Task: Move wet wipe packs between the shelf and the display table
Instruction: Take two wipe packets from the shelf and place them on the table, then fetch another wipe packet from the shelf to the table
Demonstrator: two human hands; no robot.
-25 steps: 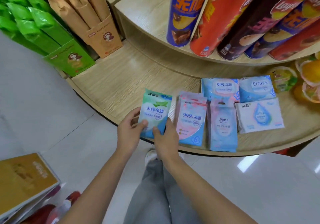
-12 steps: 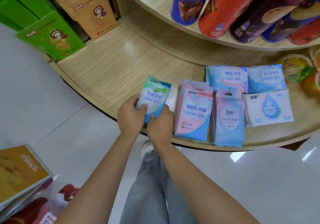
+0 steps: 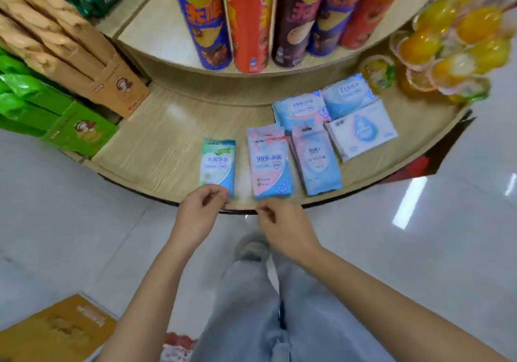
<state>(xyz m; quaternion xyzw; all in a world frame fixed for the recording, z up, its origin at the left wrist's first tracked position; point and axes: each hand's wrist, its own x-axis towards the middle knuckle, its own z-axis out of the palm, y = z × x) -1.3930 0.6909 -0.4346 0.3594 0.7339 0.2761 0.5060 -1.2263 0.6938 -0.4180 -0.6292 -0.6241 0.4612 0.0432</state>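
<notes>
Left hand (image 3: 200,213) sits at the near edge of a green wet wipe pack (image 3: 216,166) lying flat on the display surface (image 3: 156,149), grip loosely curled, holding nothing. Right of that pack: a pink-and-blue wipe pack (image 3: 270,166), then the right hand (image 3: 282,227), grip slack, empty.

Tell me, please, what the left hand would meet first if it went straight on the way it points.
Most likely the green wipe pack, lying flat on the wooden table right ahead of the left hand, which may be touching the pack's near edge; depth is unclear.
</notes>
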